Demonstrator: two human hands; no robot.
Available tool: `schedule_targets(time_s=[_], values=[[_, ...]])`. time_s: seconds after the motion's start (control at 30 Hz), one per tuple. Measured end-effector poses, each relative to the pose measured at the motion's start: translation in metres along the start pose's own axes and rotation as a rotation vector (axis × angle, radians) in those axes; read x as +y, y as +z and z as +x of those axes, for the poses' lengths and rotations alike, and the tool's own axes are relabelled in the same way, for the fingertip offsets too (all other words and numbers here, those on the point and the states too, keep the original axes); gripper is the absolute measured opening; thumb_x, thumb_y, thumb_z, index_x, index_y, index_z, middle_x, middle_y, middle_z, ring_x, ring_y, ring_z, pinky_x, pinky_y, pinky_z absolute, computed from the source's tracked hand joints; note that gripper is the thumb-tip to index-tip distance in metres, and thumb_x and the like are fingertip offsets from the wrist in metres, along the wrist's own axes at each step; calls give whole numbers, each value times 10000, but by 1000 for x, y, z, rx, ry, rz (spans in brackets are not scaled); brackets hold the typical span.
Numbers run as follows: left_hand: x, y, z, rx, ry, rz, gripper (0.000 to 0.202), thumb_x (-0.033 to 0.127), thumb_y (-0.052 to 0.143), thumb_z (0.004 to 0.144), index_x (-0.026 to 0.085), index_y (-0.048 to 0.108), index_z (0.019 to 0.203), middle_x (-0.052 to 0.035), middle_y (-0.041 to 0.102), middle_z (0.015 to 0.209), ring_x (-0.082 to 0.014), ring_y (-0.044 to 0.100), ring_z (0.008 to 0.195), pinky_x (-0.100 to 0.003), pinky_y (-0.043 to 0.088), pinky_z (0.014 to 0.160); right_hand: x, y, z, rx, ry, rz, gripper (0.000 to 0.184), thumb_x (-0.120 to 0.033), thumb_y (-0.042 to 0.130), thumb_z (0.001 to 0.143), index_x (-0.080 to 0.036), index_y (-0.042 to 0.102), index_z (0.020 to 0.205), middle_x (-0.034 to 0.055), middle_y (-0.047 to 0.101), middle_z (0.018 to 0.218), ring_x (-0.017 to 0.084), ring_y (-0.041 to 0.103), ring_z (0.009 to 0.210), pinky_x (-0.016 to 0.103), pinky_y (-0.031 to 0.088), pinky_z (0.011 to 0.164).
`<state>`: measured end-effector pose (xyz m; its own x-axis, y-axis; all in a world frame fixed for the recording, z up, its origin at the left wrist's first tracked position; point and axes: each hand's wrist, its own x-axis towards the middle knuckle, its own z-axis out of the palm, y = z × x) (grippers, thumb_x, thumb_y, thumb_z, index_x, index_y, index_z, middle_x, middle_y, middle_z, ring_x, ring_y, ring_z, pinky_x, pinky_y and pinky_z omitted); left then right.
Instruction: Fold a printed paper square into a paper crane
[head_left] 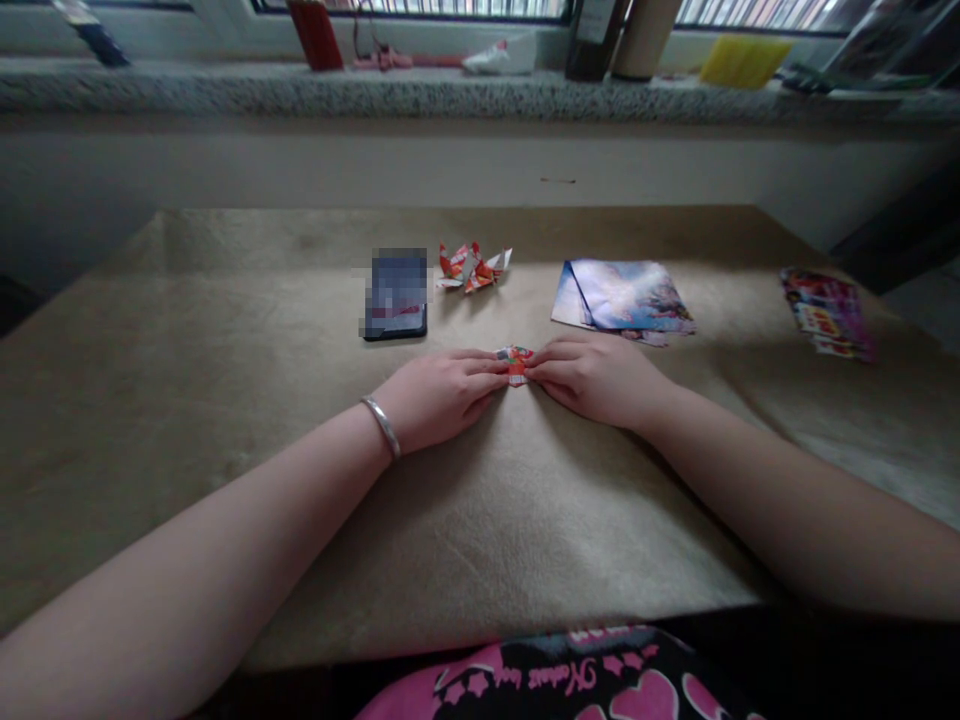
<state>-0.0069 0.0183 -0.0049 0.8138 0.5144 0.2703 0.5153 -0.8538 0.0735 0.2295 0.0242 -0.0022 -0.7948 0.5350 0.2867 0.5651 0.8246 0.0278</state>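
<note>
Between my hands, at the middle of the table, lies a small folded piece of red and white printed paper (516,368). My left hand (450,395), with a silver bangle (382,427) at the wrist, presses its left edge with the fingers held together. My right hand (592,375) pinches the right edge the same way. The fingertips partly cover the paper. Just beyond it stand folded paper figures (472,268) in matching red and white print, with pointed tips.
A phone (397,295), partly blurred out, lies left of the paper figures. Blue and pink printed sheets (626,295) lie behind my right hand; colourful printed papers (829,312) are farther right. Beyond the tan-covered table (225,300), a stone windowsill (225,92) holds a yellow object (745,62) and bottles.
</note>
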Motion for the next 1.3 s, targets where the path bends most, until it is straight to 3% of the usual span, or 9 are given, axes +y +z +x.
schedule_targets(time_s=[0.17,0.43,0.6,0.7,0.83,1.03,1.3], values=[[-4,-8,0,-84,-127,-11,309,259,434,916,183,728,970,-37,705,1095,-173,677,959,-305,540,885,2,-4,-4,-47,106,38,238,-194,501,869,-200,734,918,38,731,982,164,660,820,261,462,694],[1,-18,2,-147,-172,102,341,277,408,918,166,730,911,-50,715,948,-149,652,840,-265,508,809,8,-11,-6,-139,134,17,235,-210,495,868,-208,729,897,32,728,925,144,641,748,252,401,628],[1,-19,2,-178,-192,229,272,246,434,901,144,683,864,-64,635,809,-174,591,757,-285,482,700,6,-10,-5,-101,143,-91,229,-238,499,871,-200,721,913,39,699,800,154,602,713,267,350,608],[-1,-16,1,-161,-170,230,260,217,427,898,131,663,831,-76,619,839,-174,578,778,-285,479,716,2,-9,-3,-78,129,-133,257,-303,482,902,-193,714,918,46,684,779,164,580,716,277,318,600],[0,-11,2,-99,-166,197,238,212,435,891,122,656,889,-101,609,1026,-173,580,821,-281,489,737,-5,-7,2,-74,105,-173,323,-346,440,937,-189,717,892,59,668,778,159,539,684,291,285,587],[5,-8,3,-123,-133,268,238,207,438,889,105,632,981,-104,612,895,-221,565,823,-350,500,771,-8,0,7,-40,83,-162,327,-293,430,941,-163,692,794,68,659,787,182,543,761,306,364,692],[2,0,0,-42,14,194,293,214,447,912,150,615,1144,-90,643,1090,-211,569,982,-347,499,879,-10,10,7,41,92,34,269,-280,477,926,-162,706,1004,90,691,953,186,600,858,297,460,760]])
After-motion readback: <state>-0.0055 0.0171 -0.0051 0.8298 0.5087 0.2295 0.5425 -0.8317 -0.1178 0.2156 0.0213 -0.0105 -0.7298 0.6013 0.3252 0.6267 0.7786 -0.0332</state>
